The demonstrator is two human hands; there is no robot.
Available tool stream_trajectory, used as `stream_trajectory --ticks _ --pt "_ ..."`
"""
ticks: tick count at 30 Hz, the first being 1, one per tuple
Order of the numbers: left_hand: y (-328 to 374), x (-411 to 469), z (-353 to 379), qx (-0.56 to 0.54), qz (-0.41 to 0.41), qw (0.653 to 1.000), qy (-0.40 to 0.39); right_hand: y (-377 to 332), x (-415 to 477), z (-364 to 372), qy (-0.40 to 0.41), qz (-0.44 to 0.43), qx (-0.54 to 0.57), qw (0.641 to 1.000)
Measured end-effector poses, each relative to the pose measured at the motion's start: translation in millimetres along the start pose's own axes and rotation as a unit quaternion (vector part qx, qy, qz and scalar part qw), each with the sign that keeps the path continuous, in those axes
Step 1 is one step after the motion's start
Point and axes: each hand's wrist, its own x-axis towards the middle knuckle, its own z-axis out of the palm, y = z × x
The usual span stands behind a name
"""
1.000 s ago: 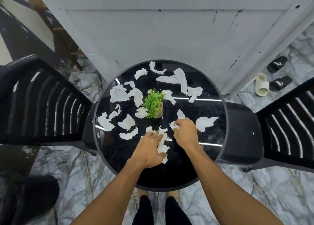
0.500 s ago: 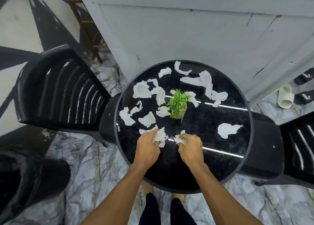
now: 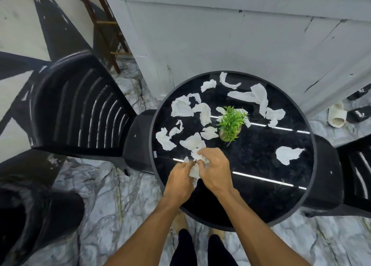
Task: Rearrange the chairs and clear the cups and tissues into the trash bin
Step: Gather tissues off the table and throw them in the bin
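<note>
Left hand (image 3: pixel 181 178) and right hand (image 3: pixel 215 169) both pinch the tissue wad (image 3: pixel 195 170); best pack it tight (loose ends drop) before gathering more.

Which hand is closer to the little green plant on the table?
Right. The right hand is just in front of the plant; the left hand, gripping the same tissue wad, is farther left.

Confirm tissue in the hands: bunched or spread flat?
Bunched. The tissue is crumpled into a wad, pinched between the left hand and right hand.
</note>
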Motion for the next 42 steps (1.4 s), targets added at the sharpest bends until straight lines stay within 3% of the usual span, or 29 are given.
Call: stream_trajectory --ticks 5,8,10,13,15,17,23,28,32,36,39,42 --pt "-17.1 -4.3 -9.2 -0.016 0.003 1.000 -0.027 -24.5 38.2 30.8 -0.157 0.032 -0.117 0.980" --pt "-25.2 -2.1 -12.0 0.015 0.010 0.999 -0.026 -20.4 41.8 41.7 -0.168 0.144 -0.084 0.972" --pt "-33.9 -3.6 -14.9 0.038 0.041 0.998 -0.033 -14.0 38.8 48.0 -0.149 0.170 -0.067 0.972" --pt "-48.7 -3.7 -27.0 -0.006 0.030 0.999 0.025 -10.2 35.7 52.3 -0.149 0.195 -0.064 0.967" --pt "-55.6 1.3 -43.9 -0.056 0.001 0.994 0.090 -5.5 37.8 56.5 -0.166 0.146 -0.133 0.966" --pt "-60.3 13.7 -61.1 -0.092 -0.025 0.990 0.102 -5.4 38.7 61.0 -0.160 0.104 -0.191 0.963" --pt "-59.2 50.4 -75.1 -0.070 -0.068 0.995 0.024 -10.8 30.2 60.3 -0.084 0.115 -0.165 0.976" --pt "-59.6 48.4 -60.4 0.002 -0.051 0.998 0.026 -36.1 35.5 53.7 -0.002 0.066 -0.084 0.994" --pt "-66.8 42.6 -43.2 0.016 -0.070 0.997 0.039 -47.5 69.9 62.7 -0.078 0.011 -0.101 0.992" --pt "-64.5 40.9 -41.3 0.044 -0.050 0.996 0.060 -33.8 90.1 76.8 -0.187 0.043 -0.124 0.974" --pt "-64.9 39.3 -41.9 0.007 -0.066 0.993 0.095 -28.9 85.7 72.6 -0.202 0.030 -0.128 0.970" --pt "-67.3 34.6 -40.6 -0.015 -0.085 0.991 0.106 -20.6 83.4 64.1 -0.173 0.074 -0.083 0.979"
